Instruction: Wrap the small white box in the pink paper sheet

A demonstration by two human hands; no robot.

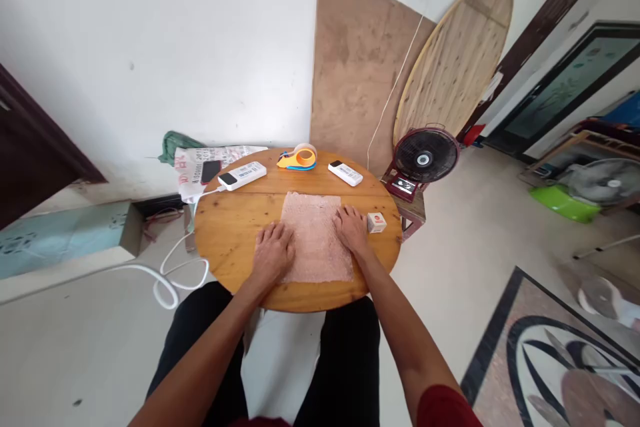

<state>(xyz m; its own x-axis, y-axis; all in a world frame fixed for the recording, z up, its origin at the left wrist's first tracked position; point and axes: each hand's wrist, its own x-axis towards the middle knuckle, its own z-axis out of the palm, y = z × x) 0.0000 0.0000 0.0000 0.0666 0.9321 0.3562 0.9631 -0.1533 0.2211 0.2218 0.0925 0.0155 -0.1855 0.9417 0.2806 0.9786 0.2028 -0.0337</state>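
Both hands lie flat and spread on a pink sheet of bubble wrap in the middle of the round wooden bench, near the edge closest to the person. The left hand presses on the left side of the sheet, with part of the palm on the wood, and the right hand presses on the right side; neither hand is pinching anything. A small white box stands just beside the right hand, toward the right edge of the bench. At the far edge are a tape dispenser, a white remote control to its right, and a white device to its left with a cable that hangs over the left edge down to the floor. In my judgement, the sheet is light and can slide or wrinkle if one hand pushes more strongly than the other. Its near border is close to the bench edge, so a pull toward the body could bring it over. A wide movement of the right hand could also knock the small box toward the right edge.
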